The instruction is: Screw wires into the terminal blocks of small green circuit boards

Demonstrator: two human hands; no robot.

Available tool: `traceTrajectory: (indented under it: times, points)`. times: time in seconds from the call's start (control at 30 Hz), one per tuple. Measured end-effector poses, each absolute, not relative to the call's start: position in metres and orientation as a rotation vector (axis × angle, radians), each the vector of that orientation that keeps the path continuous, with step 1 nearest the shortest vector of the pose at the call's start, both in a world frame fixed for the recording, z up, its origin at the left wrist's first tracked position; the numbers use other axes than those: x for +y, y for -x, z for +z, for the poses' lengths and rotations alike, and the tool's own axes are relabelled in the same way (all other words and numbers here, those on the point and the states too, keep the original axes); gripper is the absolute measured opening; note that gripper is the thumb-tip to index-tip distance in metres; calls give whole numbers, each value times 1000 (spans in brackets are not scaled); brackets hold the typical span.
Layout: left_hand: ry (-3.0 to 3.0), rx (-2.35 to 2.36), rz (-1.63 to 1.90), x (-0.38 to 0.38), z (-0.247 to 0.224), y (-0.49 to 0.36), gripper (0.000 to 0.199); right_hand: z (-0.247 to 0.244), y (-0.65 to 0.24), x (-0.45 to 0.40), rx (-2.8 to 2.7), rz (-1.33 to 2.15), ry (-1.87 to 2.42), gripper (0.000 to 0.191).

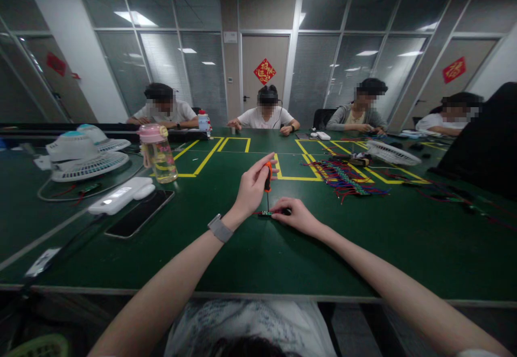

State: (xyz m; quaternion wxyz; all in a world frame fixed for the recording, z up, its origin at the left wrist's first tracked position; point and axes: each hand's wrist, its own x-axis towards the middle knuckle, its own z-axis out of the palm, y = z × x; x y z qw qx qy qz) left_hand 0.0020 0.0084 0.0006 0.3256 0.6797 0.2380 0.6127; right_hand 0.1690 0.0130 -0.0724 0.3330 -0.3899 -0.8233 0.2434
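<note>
My left hand (252,187), with a grey band at the wrist, is closed round the orange and black handle of a screwdriver (267,178). The screwdriver stands upright, its shaft pointing down to a small green circuit board (265,214) with red wires. Against the board's right end, the fingertips of my right hand (297,216) pinch and steady it on the green table (242,260). A dark part shows between those fingers, too small to name. Whether the tip sits in a screw or terminal I cannot tell.
Right of my hands lies a row of wired circuit boards (347,178), with a white fan part (393,153) behind. To the left are a phone (141,214), a white power strip (121,195), a pink-lidded bottle (161,155) and white fans (89,163). Several people sit opposite.
</note>
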Motion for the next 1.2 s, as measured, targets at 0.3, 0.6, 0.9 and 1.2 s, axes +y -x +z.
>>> traceTrajectory:
  times: [0.3,0.6,0.9,1.2]
  points:
    - [-1911,781,1758,6,2,0,21,-73,-170,13,-2141,645,1010,13]
    - [-1897,800,1782,6,3,0,17,-74,-170,14,-2141,630,1015,13]
    - [-1822,725,1676,7,2,-1,27,-73,-170,14,-2145,644,1016,13]
    - [-1805,649,1681,6,3,-1,27,-72,-169,13,-2146,631,1019,12]
